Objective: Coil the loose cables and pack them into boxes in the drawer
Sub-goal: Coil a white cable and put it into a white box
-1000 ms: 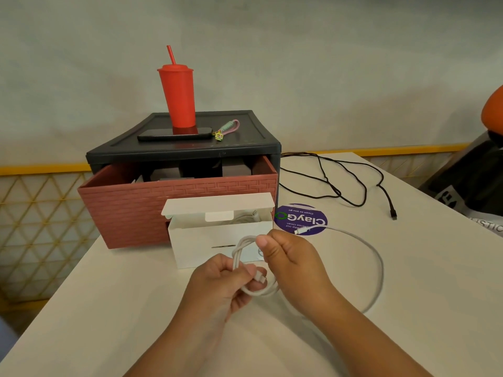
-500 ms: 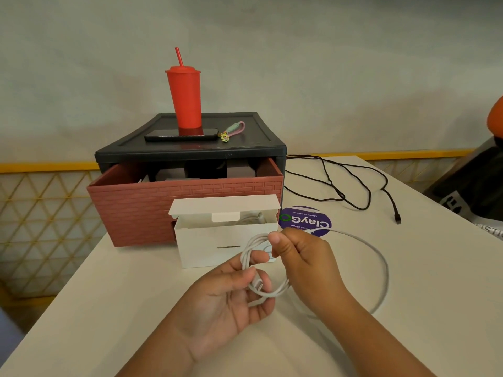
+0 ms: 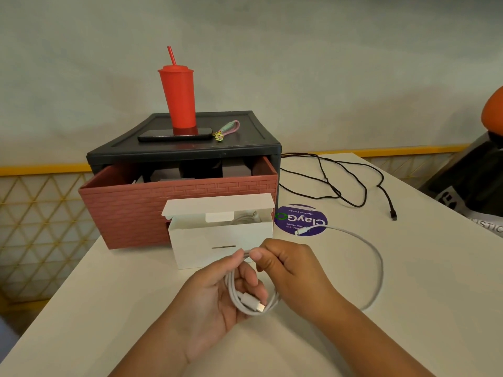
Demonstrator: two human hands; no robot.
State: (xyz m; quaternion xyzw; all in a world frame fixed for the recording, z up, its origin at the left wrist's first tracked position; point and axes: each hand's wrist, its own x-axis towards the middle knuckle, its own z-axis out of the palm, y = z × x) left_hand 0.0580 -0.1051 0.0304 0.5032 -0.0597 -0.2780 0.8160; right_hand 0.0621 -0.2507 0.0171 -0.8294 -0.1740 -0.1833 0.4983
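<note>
Coiling is under way: over the near tabletop [image 3: 130, 300], the left hand [image 3: 215, 306] holds small loops of white cable [image 3: 380, 265] and the right hand [image 3: 294, 270] pinches the strand. The tail (one wide arc) lies right. Next, probably: wind it in, then fill the open box [image 3: 217, 242] behind.

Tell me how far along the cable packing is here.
Done: a packed cable sits in the open white box. In hand: left hand holds loops of the white cable, right hand pinches it; its tail trails on the table. Left: black cable uncoiled, box outside the drawer.
</note>
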